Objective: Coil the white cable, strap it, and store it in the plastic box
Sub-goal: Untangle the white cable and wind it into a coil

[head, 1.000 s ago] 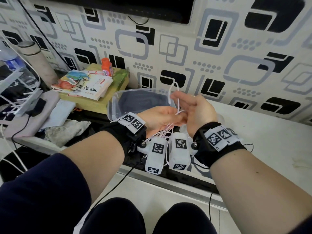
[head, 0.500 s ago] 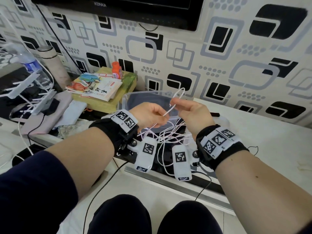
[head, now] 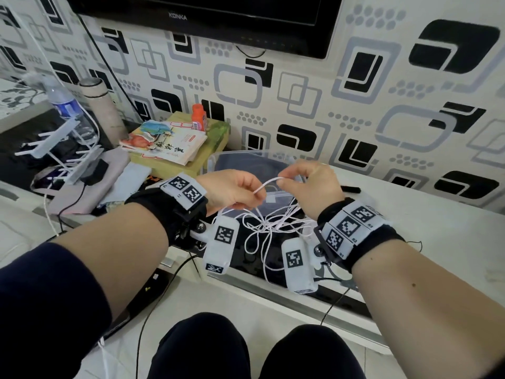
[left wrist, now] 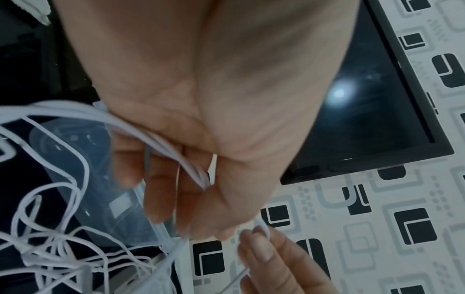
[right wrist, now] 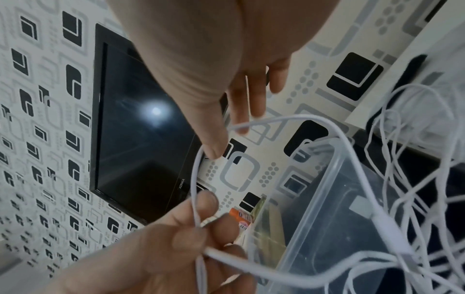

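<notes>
Both hands pinch the white cable [head: 266,184] in the air above the plastic box [head: 218,160]. Left hand [head: 232,188] curls its fingers round several strands, as the left wrist view shows them running across the palm [left wrist: 176,153]; right hand [head: 311,181] nips a short length between thumb and forefinger, its other fingers loosely spread in the right wrist view [right wrist: 251,95]. Between the two grips the held stretch runs nearly level, rising slightly from left to right, its long axis across the person's body. Below the hands the rest of the cable hangs in a loose tangle of loops, trailing down toward the dark glass shelf [head: 246,258]; which end is which I cannot tell from these views.

That clear box stands open just beyond the hands, against the patterned wall [head: 300,91]; it seems to hold nothing but a small pale label on its floor, though the blur leaves that uncertain. Left of it lie books [head: 169,146] on a green carton, with an orange bottle [head: 199,117].

Half a second ago the right hand held a small upright loop of cable; now that loop is drawn out flat, and the hands sit a little farther apart.
</notes>
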